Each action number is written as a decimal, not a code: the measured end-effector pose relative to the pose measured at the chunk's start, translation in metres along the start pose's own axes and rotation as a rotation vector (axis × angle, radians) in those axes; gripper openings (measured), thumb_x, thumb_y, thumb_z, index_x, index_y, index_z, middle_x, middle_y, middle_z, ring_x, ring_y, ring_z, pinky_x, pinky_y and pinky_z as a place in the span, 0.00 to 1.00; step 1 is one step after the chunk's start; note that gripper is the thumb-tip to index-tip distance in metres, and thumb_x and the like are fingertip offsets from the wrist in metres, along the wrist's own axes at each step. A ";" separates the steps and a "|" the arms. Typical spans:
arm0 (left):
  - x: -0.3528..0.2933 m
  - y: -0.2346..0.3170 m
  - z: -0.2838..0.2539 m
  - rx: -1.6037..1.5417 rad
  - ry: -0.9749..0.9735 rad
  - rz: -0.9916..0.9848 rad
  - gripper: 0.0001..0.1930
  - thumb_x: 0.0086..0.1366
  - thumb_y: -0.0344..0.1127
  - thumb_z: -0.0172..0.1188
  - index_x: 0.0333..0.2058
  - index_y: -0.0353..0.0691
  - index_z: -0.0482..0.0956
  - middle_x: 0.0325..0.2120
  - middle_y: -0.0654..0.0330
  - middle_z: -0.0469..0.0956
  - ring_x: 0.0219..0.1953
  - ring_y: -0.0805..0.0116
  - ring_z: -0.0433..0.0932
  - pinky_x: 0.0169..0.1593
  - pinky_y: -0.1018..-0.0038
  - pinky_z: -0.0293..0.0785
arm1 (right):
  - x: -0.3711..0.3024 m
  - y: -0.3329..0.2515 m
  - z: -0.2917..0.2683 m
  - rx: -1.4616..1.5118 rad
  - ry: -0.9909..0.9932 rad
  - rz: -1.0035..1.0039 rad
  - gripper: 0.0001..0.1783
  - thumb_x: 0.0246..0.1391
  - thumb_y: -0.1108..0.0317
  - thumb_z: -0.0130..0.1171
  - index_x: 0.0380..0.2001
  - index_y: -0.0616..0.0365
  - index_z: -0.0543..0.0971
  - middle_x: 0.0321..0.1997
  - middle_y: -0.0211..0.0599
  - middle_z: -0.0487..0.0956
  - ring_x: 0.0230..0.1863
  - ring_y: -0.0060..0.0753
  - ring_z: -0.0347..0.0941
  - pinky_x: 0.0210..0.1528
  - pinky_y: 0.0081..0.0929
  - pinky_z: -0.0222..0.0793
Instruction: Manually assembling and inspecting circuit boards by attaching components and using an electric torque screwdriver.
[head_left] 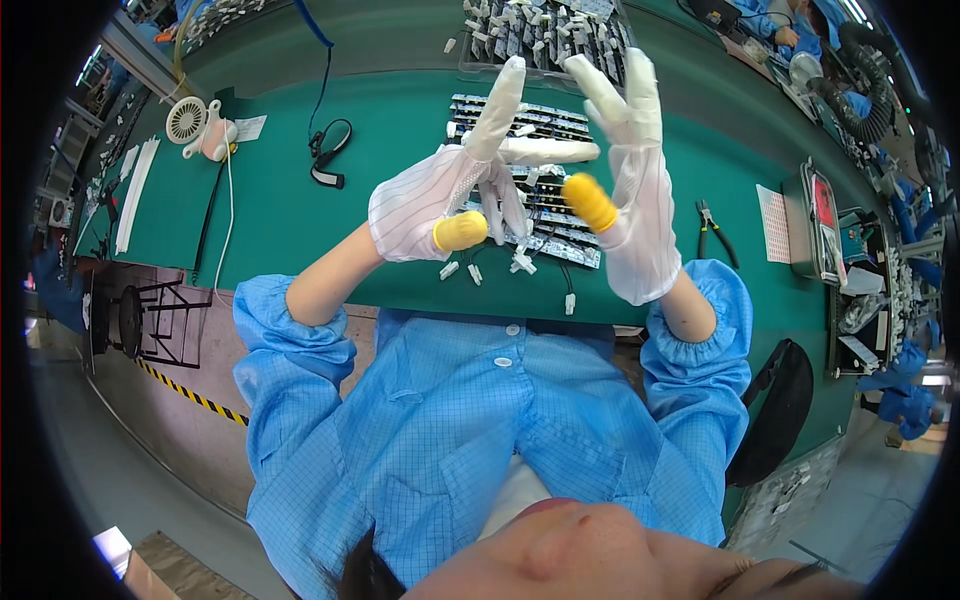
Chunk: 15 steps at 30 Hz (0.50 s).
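Note:
Both my hands wear white striped gloves with a yellow cover on each thumb. My left hand (430, 200) is open above the left part of a row of narrow circuit board strips (560, 248). Its index finger points away from me, another stretches right, and the others hang lower. Over the right end of the strips my right hand (640, 200) is raised, fingers extended and apart. Neither hand visibly holds anything. Short dark wires with white connectors (522, 262) hang off the strips' near side. My hands hide part of the strips.
A clear tray of more boards (545, 35) sits beyond the strips. Pliers (714, 232) and a metal box (812, 225) lie to the right. On the left are a small fan (187, 120), a black strap with a blue cord (328, 155) and white strips (137, 195).

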<state>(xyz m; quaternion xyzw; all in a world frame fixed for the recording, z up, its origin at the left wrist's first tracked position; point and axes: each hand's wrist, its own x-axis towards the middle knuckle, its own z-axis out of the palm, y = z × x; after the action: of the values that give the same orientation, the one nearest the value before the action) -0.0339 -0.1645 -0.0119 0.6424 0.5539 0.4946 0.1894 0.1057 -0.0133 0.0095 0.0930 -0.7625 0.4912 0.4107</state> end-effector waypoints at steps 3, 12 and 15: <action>0.002 0.002 0.004 0.100 0.049 0.048 0.53 0.51 0.68 0.51 0.65 0.40 0.38 0.58 0.46 0.64 0.34 0.63 0.73 0.38 0.71 0.70 | 0.006 0.002 -0.018 -0.719 -0.274 -0.280 0.37 0.44 0.50 0.66 0.55 0.56 0.70 0.55 0.40 0.73 0.63 0.42 0.63 0.65 0.45 0.51; 0.011 0.010 0.016 0.405 0.193 0.200 0.33 0.57 0.38 0.62 0.60 0.39 0.59 0.60 0.49 0.60 0.61 0.50 0.61 0.63 0.61 0.57 | 0.015 0.006 -0.022 -0.689 -0.112 -0.154 0.40 0.45 0.73 0.63 0.63 0.59 0.59 0.55 0.41 0.74 0.61 0.39 0.66 0.63 0.34 0.56; 0.010 -0.004 0.013 0.794 0.165 0.223 0.37 0.49 0.46 0.67 0.56 0.37 0.63 0.61 0.44 0.57 0.59 0.43 0.61 0.62 0.56 0.59 | 0.010 0.015 -0.028 -0.634 -0.034 -0.168 0.48 0.54 0.53 0.58 0.68 0.55 0.42 0.57 0.41 0.73 0.58 0.40 0.69 0.59 0.32 0.60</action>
<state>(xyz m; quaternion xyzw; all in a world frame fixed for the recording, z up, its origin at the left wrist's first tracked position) -0.0259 -0.1502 -0.0161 0.6797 0.6420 0.3100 -0.1724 0.1059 0.0204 0.0114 0.0311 -0.8738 0.1922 0.4457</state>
